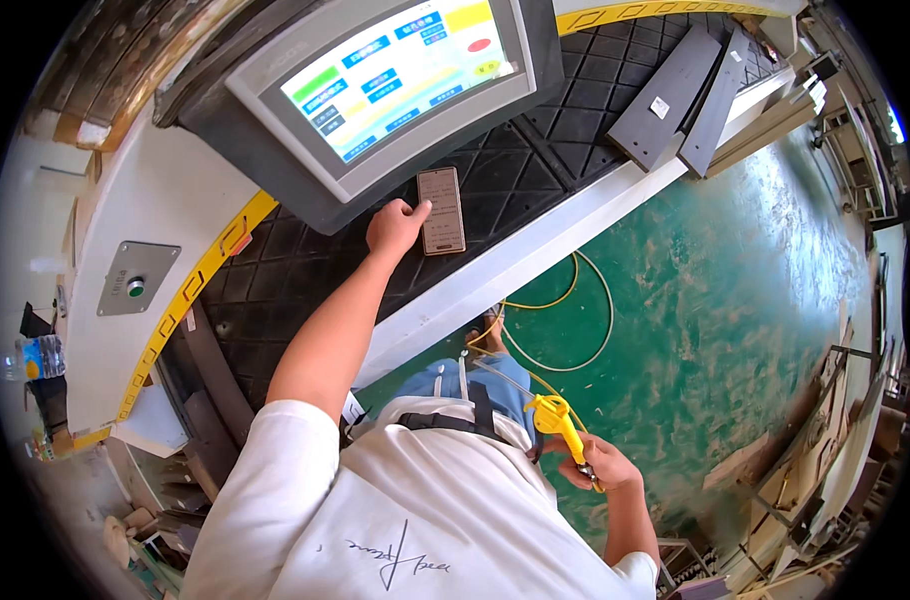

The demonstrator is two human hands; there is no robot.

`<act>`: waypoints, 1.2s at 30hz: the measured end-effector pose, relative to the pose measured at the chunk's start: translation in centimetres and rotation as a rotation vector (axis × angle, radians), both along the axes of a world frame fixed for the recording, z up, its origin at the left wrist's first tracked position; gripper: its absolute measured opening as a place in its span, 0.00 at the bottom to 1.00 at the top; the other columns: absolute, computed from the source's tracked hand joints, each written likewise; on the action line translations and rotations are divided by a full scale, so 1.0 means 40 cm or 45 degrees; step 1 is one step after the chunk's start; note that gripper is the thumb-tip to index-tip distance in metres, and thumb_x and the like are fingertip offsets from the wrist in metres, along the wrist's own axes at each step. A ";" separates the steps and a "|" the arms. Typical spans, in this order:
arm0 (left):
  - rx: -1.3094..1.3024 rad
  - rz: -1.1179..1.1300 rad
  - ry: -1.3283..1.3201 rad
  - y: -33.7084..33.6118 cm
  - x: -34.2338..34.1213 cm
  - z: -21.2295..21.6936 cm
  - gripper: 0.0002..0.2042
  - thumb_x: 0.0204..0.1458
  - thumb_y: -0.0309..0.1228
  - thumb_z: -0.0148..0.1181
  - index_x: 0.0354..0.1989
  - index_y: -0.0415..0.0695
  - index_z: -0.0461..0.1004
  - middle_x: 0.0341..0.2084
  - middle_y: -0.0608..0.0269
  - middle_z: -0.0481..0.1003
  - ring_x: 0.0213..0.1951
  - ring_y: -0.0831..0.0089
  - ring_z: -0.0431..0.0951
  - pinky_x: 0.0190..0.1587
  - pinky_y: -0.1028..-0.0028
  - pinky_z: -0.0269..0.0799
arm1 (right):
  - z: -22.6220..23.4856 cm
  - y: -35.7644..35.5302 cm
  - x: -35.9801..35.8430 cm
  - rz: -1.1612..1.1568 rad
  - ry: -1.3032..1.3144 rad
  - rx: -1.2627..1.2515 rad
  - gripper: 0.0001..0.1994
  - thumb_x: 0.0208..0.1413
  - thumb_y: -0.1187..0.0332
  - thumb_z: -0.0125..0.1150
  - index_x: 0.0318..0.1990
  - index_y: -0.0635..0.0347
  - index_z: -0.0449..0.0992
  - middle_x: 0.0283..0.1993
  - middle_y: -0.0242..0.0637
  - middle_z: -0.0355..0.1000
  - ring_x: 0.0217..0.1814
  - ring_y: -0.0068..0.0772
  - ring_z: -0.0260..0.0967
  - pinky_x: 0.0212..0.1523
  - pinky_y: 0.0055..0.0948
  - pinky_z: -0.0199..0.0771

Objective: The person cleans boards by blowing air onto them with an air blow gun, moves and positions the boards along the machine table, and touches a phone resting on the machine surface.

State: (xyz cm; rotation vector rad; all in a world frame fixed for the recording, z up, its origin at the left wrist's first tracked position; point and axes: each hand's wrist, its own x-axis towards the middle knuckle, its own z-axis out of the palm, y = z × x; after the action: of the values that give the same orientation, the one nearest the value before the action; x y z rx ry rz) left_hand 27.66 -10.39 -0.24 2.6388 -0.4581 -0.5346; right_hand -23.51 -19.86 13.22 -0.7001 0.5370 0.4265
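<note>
A phone [442,220] with a lit screen lies on the black ridged machine bed, below the control panel. My left hand [395,228] reaches in from the left with its fingers curled, and one fingertip touches the phone's left edge and screen. Nothing shows inside its fingers. At my right hip, my right hand [602,465] is closed around the handle of a yellow air gun [558,415] with a metal fitting at its lower end. My fingers partly cover the handle.
A tilted control panel [400,85] overhangs the black bed [515,185]. Two grey boards [665,100] lie at its right end. A white rail [515,262] edges the bed. Yellow and white hoses [605,345] loop across the green floor [675,310]. A green button [135,288] sits at left.
</note>
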 end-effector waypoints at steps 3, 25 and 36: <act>-0.102 0.162 0.106 0.014 0.032 -0.031 0.29 0.59 0.61 0.58 0.33 0.43 0.82 0.31 0.56 0.84 0.40 0.57 0.84 0.44 0.57 0.76 | 0.021 0.027 -0.026 0.026 -0.035 -0.094 0.55 0.58 0.21 0.49 0.69 0.72 0.67 0.43 0.38 0.79 0.19 0.16 0.54 0.20 0.21 0.51; -0.418 -0.121 0.396 0.075 0.016 -0.102 0.22 0.46 0.51 0.74 0.44 0.51 0.83 0.42 0.61 0.86 0.48 0.60 0.85 0.54 0.62 0.79 | 0.065 0.091 -0.122 0.202 0.076 -0.268 0.42 0.67 0.27 0.43 0.56 0.66 0.70 0.30 0.32 0.70 0.16 0.16 0.54 0.17 0.22 0.51; -0.154 -0.107 0.321 0.053 0.004 -0.058 0.22 0.47 0.54 0.73 0.44 0.53 0.83 0.47 0.60 0.85 0.54 0.57 0.82 0.56 0.57 0.77 | 0.090 0.078 -0.053 0.543 0.165 -0.261 0.36 0.72 0.36 0.46 0.63 0.65 0.66 0.21 0.24 0.60 0.19 0.14 0.52 0.20 0.23 0.50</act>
State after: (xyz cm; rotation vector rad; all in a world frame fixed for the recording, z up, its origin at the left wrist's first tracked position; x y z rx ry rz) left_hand 27.83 -8.29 -2.58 2.4045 -0.5061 -0.8266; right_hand -25.65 -16.75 16.83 -0.9944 0.5581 0.8274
